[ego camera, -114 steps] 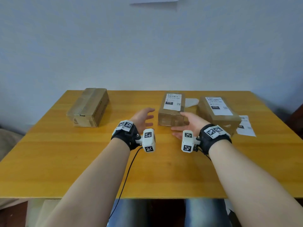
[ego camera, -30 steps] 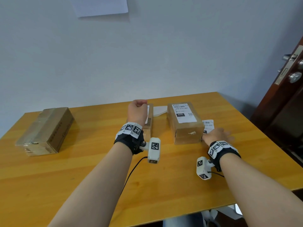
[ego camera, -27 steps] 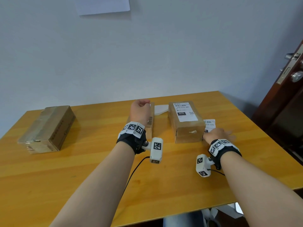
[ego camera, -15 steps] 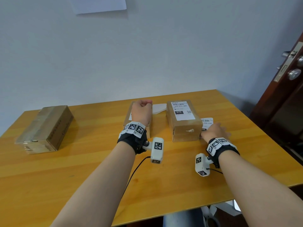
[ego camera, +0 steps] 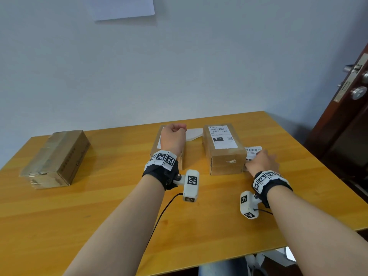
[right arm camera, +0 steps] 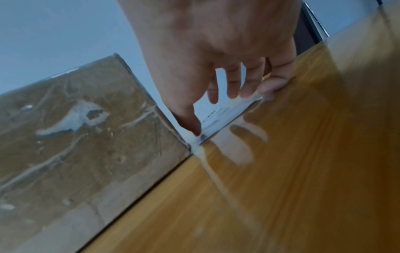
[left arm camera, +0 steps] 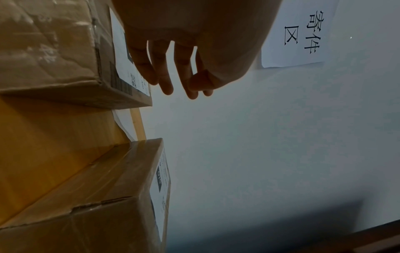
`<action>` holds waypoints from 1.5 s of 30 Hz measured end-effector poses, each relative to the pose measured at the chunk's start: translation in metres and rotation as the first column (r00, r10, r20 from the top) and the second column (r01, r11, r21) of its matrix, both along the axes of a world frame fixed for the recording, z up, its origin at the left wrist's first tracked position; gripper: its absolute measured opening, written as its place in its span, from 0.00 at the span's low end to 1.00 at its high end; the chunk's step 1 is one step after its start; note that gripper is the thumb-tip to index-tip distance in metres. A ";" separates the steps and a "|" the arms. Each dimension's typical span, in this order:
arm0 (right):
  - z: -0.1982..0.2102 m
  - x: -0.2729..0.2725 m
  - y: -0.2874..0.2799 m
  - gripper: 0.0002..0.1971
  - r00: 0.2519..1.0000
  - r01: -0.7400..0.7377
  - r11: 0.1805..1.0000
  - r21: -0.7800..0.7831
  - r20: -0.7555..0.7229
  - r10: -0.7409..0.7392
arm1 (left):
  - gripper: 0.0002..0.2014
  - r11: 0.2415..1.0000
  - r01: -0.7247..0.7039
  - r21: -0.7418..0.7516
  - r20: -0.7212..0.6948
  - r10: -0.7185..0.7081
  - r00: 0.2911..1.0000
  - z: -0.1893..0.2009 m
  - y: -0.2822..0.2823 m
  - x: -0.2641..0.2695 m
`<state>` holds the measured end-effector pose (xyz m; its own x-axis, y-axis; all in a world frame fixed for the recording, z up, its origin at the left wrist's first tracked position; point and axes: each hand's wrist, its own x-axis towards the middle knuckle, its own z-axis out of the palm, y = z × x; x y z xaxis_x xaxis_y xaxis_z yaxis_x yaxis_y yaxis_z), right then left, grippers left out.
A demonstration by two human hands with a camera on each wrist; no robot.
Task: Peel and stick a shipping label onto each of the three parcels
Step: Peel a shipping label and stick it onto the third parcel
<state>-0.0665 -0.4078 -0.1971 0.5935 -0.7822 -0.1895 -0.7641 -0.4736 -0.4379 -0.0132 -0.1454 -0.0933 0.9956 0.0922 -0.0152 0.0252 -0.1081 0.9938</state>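
Note:
Three brown cardboard parcels stand on the wooden table (ego camera: 99,212). The left parcel (ego camera: 57,156) bears no label. My left hand (ego camera: 173,136) hovers over the middle parcel (ego camera: 155,151) and hides most of its white label (left arm camera: 121,59); the fingers (left arm camera: 166,82) hang loose and hold nothing. The right parcel (ego camera: 225,160) carries a printed label (ego camera: 221,136). A loose label sheet (ego camera: 252,151) lies flat on the table just right of it. My right hand (ego camera: 260,162) rests on this sheet (right arm camera: 218,114), with the thumb at its near corner by the parcel (right arm camera: 75,137) and the fingertips (right arm camera: 270,89) at its far edge.
A white scrap of backing paper (ego camera: 192,133) lies behind, between the two labelled parcels. A paper sign (ego camera: 123,6) hangs on the wall. A dark wooden door (ego camera: 350,108) stands at the right. The table's right edge is close to my right hand.
My right hand has left the middle parcel and settled on the loose label sheet beside the right parcel. The left hand has stayed over the middle parcel with its fingers loose.

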 end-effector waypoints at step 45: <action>0.133 0.069 0.115 0.04 0.699 -0.466 0.852 0.239 0.689 0.189 | 0.21 0.886 0.364 0.285 -0.227 -0.307 0.924 -0.053 0.020 0.020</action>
<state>0.0021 -0.2929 -0.0638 0.8822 -0.4617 0.0927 -0.0765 -0.3347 -0.9392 0.0063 -0.1259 -0.1462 0.9521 -0.2185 -0.2139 0.0969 -0.4478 0.8889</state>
